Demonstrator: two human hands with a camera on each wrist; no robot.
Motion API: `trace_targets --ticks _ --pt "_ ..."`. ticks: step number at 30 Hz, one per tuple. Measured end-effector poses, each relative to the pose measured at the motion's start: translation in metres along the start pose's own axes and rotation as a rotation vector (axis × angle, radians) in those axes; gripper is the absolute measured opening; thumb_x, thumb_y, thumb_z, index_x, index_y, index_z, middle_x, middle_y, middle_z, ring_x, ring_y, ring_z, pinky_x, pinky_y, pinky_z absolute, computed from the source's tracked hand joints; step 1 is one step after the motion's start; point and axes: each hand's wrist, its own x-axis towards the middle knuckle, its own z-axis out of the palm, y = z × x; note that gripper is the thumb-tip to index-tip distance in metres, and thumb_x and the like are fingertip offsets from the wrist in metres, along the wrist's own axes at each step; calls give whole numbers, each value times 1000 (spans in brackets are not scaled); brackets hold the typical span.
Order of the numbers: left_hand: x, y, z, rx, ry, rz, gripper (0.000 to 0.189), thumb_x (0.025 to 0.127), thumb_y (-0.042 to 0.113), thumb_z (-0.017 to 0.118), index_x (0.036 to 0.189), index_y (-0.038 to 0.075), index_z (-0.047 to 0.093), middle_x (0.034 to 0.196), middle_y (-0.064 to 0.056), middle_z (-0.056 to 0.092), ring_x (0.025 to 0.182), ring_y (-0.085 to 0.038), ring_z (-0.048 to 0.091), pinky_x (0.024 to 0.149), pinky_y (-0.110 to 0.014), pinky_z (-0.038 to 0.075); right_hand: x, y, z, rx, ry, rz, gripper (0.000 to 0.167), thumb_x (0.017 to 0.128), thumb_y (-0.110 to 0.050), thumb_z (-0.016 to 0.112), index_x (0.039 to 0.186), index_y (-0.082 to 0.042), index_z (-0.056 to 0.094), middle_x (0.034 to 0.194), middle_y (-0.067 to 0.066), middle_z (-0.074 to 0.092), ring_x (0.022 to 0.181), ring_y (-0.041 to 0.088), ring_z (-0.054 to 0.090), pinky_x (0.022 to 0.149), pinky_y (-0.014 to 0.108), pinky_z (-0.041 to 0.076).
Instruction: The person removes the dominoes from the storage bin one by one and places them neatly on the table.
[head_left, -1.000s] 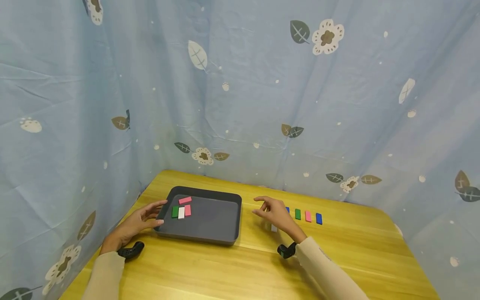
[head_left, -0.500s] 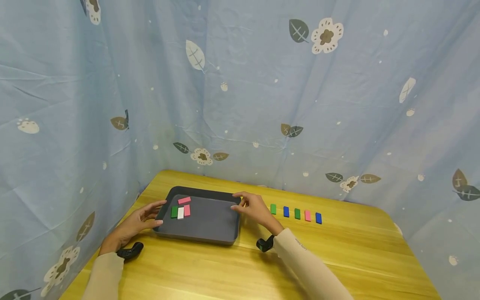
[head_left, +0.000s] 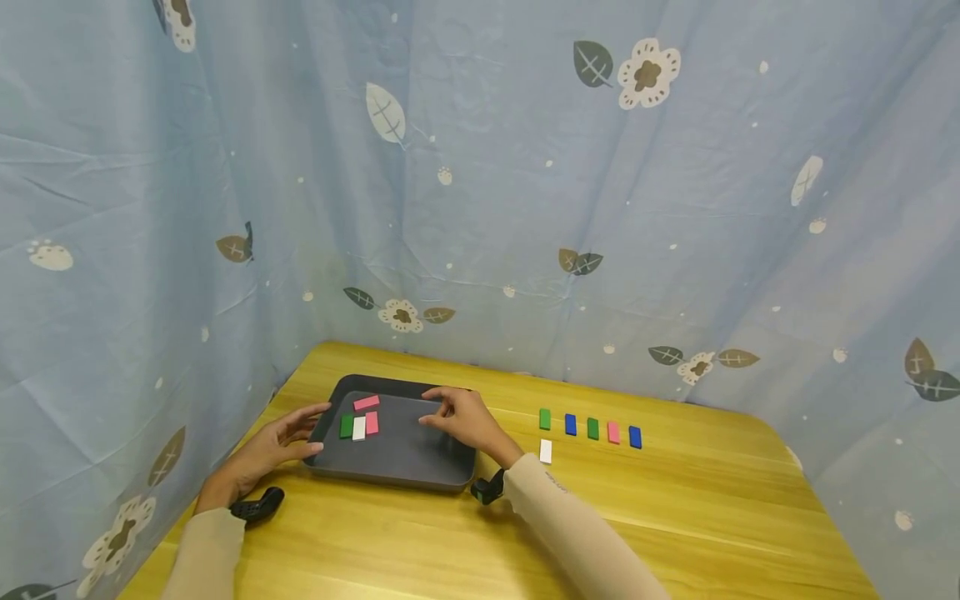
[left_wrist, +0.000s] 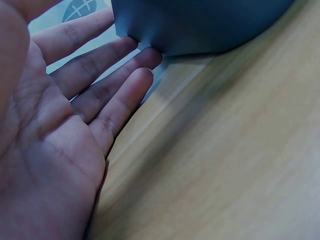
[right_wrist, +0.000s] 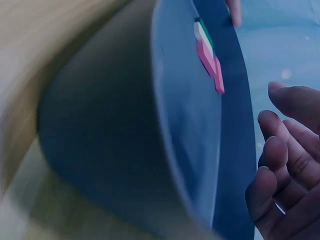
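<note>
"Tray [head_left: 405, 452], head view: position and contents?"
"One, dark grey, on the left part of the wooden table [head_left: 360, 533]. Inside, toward its left end: dark green block [head_left: 346, 427], white block [head_left: 359, 429], pink block [head_left: 372, 423], side by side; crosswise pink block [head_left: 366, 402], just to their far side."
"Outside it?"
"To the right, one spaced row, left to right: light green block [head_left: 544, 418], blue block [head_left: 571, 425], second green block [head_left: 592, 429], row's pink block [head_left: 613, 432], end blue block [head_left: 635, 437]. Loose white block [head_left: 546, 452], near side of the row's left end."
"Hands?"
"Left hand [head_left: 268, 448], at the tray's left end, thumb and fingers spread. Right hand [head_left: 472, 422], over the tray's right part, thumb and forefinger parted; contact with the tray, cannot tell. Patterned blue curtain [head_left: 487, 208], far side."
"Left wrist view?"
"Left hand, palm showing, fingers nearly straight, fingertips against the tray's outer wall."
"Right wrist view?"
"Right hand, fingers loosely bent, thumb apart from them. Tray alongside, partly blurred, with its four blocks; one fingertip of the left hand at its edge."
</note>
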Motion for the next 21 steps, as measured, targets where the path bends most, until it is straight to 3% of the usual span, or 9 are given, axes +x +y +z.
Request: trace_targets --ticks 3,4,5,11,17,21 --pt "1 3 0 2 -4 5 67 100 13 69 159 13 38 161 -22 31 131 -47 43 91 -39 52 5 -3 6 -2 -18 5 48 95 -32 77 136 -11 66 77 -10 69 61 15 66 72 32 56" --pt "1 4 0 5 -6 12 67 100 13 68 160 13 37 161 -23 31 131 -48 43 91 -39 52 6 -4 9 1 -24 10 48 95 -32 77 136 -11 66 77 -9 70 61 17 66 70 29 56" --pt "1 4 0 6 -6 12 67 100 13 68 159 13 38 161 -23 31 131 -48 43 91 -39 52 7 -5 11 13 -32 12 49 94 -31 78 137 -10 66 78 -6 70 61 19 66 61 28 55" --pt "3 4 -1 22 -4 11 66 101 13 68 160 14 38 159 -21 34 130 -41 45 92 -36 53 14 -12 22 55 -75 32 52 95 -28 77 140 -7 63 82 4 74 59 23 67 55 25 53" --pt "1 -1 -2 31 -5 4 67 101 15 68 161 16 37 160 -19 35 126 -26 51 93 -33 52 17 -19 34 90 -111 42 50 95 -25 78 139 -7 64 78 1 71 60 22 68 55 25 54" --pt "0 -3 0 22 -9 -5 68 101 15 67 161 16 35 160 -20 34 127 -26 51 93 -35 52 18 -21 41 101 -117 48 48 94 -24 79 137 -8 65 75 -4 68 58 20 67 55 25 54"
